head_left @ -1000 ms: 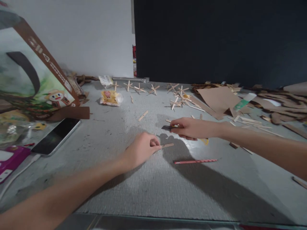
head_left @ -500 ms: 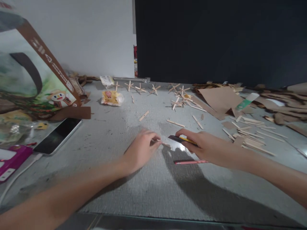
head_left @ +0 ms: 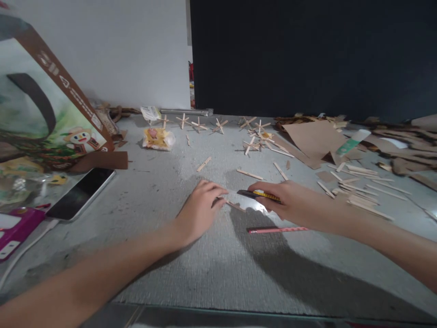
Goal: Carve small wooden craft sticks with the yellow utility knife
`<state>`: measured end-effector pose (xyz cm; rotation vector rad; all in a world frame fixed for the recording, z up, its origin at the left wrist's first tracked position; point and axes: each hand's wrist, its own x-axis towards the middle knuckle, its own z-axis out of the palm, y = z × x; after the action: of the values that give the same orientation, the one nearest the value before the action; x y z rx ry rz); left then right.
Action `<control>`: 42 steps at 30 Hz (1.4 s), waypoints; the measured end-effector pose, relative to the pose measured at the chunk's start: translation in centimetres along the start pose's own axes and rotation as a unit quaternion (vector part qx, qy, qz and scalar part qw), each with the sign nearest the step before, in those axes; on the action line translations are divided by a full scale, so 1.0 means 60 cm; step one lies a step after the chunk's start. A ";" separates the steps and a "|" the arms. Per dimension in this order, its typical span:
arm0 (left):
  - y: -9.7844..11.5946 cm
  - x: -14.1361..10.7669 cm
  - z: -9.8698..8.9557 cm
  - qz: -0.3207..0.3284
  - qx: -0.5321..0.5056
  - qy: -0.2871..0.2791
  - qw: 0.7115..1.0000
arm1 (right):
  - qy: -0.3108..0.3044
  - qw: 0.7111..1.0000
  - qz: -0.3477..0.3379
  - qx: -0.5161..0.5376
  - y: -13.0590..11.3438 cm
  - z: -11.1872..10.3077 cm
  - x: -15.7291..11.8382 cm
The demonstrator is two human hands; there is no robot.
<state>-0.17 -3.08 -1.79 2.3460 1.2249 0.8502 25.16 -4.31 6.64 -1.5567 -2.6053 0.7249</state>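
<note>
Near the table's middle, my left hand [head_left: 201, 209] rests with its fingers apart, the fingertips beside one end of a short wooden stick [head_left: 235, 207] lying on the grey table [head_left: 170, 282]. My right hand [head_left: 290, 202] is closed round a black and yellow utility knife [head_left: 262, 196], its dark tip pointing left toward my left fingers. Below the knife lies a pink pencil [head_left: 276, 230]. Other single sticks [head_left: 250, 174] lie farther back.
Crossed stick pieces [head_left: 219, 126] line the back. Loose sticks [head_left: 370, 210], brown cardboard [head_left: 310, 139] and a green-white tube [head_left: 353, 142] are at right. A phone [head_left: 82, 193], purple power strip [head_left: 20, 228], large printed bag [head_left: 68, 109] and yellow packet [head_left: 157, 139] are at left.
The fingers of my left hand have spread and moved off the short stick, which shows more fully. My right hand has shifted slightly up and left with the knife.
</note>
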 end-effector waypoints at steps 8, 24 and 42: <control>-0.023 0.019 -0.002 0.032 -0.005 -0.051 0.998 | 0.003 1.000 0.007 0.006 0.003 0.005 0.001; -0.019 0.024 -0.018 0.140 0.101 -0.039 0.984 | -0.018 1.000 0.003 0.001 -0.002 0.004 -0.006; 0.066 -0.045 0.022 0.022 0.252 -0.108 0.961 | -0.018 1.000 0.025 -0.003 0.004 -0.005 0.010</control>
<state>1.92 -7.56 -1.46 2.7756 1.4258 0.2950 25.13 -3.59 6.65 -1.6324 -2.6046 0.7560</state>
